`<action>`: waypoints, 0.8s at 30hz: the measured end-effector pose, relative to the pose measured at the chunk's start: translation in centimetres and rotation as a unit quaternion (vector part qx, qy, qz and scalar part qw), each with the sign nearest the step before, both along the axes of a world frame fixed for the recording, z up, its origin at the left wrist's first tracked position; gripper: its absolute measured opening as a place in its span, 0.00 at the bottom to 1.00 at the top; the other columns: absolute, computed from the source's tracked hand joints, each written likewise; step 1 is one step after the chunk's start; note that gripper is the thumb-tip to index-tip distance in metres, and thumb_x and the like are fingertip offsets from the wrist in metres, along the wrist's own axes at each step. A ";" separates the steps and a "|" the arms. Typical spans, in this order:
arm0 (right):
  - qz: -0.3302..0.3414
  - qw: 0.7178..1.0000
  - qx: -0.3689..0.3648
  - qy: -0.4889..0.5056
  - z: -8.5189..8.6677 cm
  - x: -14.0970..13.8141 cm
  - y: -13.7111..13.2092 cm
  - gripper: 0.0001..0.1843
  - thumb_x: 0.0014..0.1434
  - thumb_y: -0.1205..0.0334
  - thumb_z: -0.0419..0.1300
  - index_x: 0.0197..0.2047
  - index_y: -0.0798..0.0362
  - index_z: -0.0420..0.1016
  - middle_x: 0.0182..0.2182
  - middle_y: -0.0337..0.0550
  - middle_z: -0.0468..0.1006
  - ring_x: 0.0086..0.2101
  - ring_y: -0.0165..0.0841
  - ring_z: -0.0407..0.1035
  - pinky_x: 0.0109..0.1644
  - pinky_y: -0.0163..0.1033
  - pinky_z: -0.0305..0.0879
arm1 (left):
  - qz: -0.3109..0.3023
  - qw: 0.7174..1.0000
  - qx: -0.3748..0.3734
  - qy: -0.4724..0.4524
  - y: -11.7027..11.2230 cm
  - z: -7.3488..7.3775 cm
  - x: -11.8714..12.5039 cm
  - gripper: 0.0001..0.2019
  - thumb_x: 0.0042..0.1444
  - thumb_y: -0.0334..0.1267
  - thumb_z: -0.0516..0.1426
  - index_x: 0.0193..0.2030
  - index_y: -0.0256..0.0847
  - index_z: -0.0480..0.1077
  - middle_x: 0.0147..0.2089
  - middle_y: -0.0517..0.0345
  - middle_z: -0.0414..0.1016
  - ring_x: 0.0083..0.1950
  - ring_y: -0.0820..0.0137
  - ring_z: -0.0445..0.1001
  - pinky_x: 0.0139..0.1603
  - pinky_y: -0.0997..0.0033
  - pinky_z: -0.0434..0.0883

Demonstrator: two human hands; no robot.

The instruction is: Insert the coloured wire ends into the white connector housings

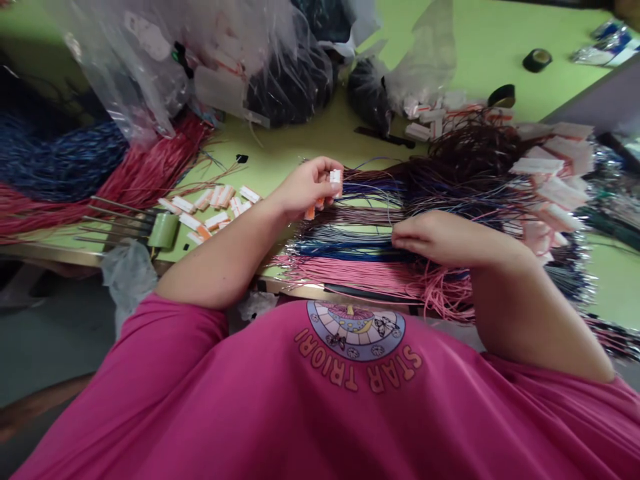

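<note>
My left hand (305, 190) is closed round a small white connector (335, 177), held up just above the table with an orange piece showing below the fingers. My right hand (435, 237) rests knuckles-up on the rows of wires (350, 250), its fingers curled down and pinched among the blue and dark strands; what it grips is hidden. The wires lie side by side in bands of purple, grey, blue and pink in front of me. Several more white and orange connectors (210, 207) lie loose on the green table (500, 40) to the left of my left hand.
Red wire bundles (125, 180) and blue wire bundles (55, 163) are heaped at the left. Clear plastic bags (210, 60) stand at the back. A tangle of wires with white connectors (545, 180) fills the right. Tape rolls (537, 60) lie far right. A green tool (163, 230) sits at the table's edge.
</note>
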State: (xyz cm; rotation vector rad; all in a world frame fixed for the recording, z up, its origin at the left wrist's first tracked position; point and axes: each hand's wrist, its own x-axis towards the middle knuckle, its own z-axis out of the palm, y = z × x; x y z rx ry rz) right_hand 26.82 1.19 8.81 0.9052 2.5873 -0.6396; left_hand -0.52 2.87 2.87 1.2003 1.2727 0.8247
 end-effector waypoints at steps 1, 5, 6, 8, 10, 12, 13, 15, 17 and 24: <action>-0.006 1.000 0.001 -0.005 0.0 0.1 0.1 0.18 0.71 0.61 0.51 0.33 0.51 0.78 0.29 0.42 0.79 0.28 0.31 0.64 0.36 0.38 0.51 | -0.001 1.000 -0.003 -0.004 0.0 0.0 0.0 0.19 0.60 0.24 0.60 0.56 0.38 0.68 0.33 0.60 0.74 0.29 0.75 0.70 0.31 0.74 0.65; 0.050 0.993 -0.109 0.010 0.3 0.4 0.0 0.14 0.69 0.59 0.56 0.40 0.49 0.84 0.32 0.39 0.83 0.28 0.30 0.68 0.35 0.37 0.55 | -0.001 1.000 -0.008 -0.028 0.0 0.0 0.1 0.17 0.58 0.23 0.60 0.53 0.39 0.68 0.32 0.62 0.74 0.27 0.76 0.70 0.26 0.76 0.61; 0.065 0.986 -0.147 0.037 0.4 0.5 0.1 0.13 0.68 0.58 0.58 0.43 0.48 0.85 0.34 0.38 0.85 0.29 0.30 0.70 0.36 0.37 0.58 | -0.004 0.999 -0.007 -0.035 0.0 0.0 0.1 0.17 0.58 0.23 0.61 0.52 0.39 0.68 0.31 0.62 0.74 0.26 0.77 0.69 0.25 0.76 0.60; 0.063 0.977 -0.181 0.097 0.8 0.9 0.6 0.14 0.69 0.55 0.58 0.42 0.47 0.86 0.34 0.37 0.85 0.31 0.29 0.73 0.38 0.36 0.62 | -0.013 0.999 -0.008 -0.052 0.1 -0.1 0.0 0.17 0.57 0.23 0.62 0.52 0.40 0.68 0.30 0.63 0.73 0.25 0.77 0.69 0.24 0.77 0.59; 0.037 0.971 -0.181 0.154 1.2 0.9 1.0 0.16 0.70 0.54 0.57 0.40 0.49 0.85 0.33 0.37 0.84 0.32 0.29 0.74 0.40 0.35 0.64 | -0.026 0.997 -0.017 -0.072 0.1 -0.1 -0.1 0.17 0.57 0.24 0.62 0.52 0.41 0.68 0.30 0.64 0.73 0.24 0.78 0.68 0.23 0.77 0.59; 0.020 0.961 -0.183 0.205 1.4 -0.1 0.7 0.14 0.69 0.56 0.58 0.43 0.51 0.85 0.34 0.38 0.84 0.35 0.29 0.74 0.41 0.35 0.66 | -0.034 0.995 -0.029 -0.090 0.0 0.0 -0.1 0.18 0.56 0.25 0.62 0.52 0.41 0.67 0.29 0.64 0.72 0.24 0.79 0.68 0.22 0.78 0.58; 0.023 0.956 -0.190 0.220 1.5 -1.0 0.2 0.13 0.68 0.58 0.59 0.46 0.52 0.85 0.35 0.38 0.84 0.35 0.29 0.74 0.42 0.34 0.66 | -0.036 0.994 -0.035 -0.096 -0.1 0.1 -0.1 0.19 0.56 0.25 0.62 0.52 0.41 0.67 0.29 0.65 0.72 0.24 0.78 0.68 0.22 0.78 0.58; 0.055 0.948 -0.220 0.223 1.4 -3.6 -1.4 0.16 0.66 0.63 0.61 0.55 0.54 0.83 0.35 0.38 0.84 0.33 0.27 0.72 0.40 0.33 0.65 | -0.038 0.993 -0.044 -0.104 -0.3 0.3 0.0 0.20 0.54 0.25 0.63 0.52 0.41 0.66 0.29 0.66 0.71 0.24 0.78 0.69 0.21 0.78 0.58; 0.071 0.941 -0.239 0.228 1.1 -6.4 -3.1 0.20 0.66 0.66 0.62 0.59 0.56 0.82 0.35 0.38 0.84 0.32 0.26 0.70 0.39 0.33 0.63 | -0.046 0.992 -0.047 -0.107 -0.5 0.4 0.1 0.20 0.53 0.26 0.64 0.52 0.41 0.66 0.28 0.67 0.71 0.23 0.78 0.68 0.21 0.78 0.58; -0.108 0.911 -0.131 0.376 -1.8 -8.1 -1.9 0.11 0.64 0.69 0.57 0.39 0.58 0.82 0.34 0.40 0.82 0.35 0.27 0.70 0.43 0.34 0.62 | -0.071 0.987 -0.043 -0.139 -0.7 0.3 0.0 0.24 0.46 0.30 0.70 0.49 0.41 0.67 0.30 0.67 0.73 0.21 0.80 0.65 0.21 0.78 0.59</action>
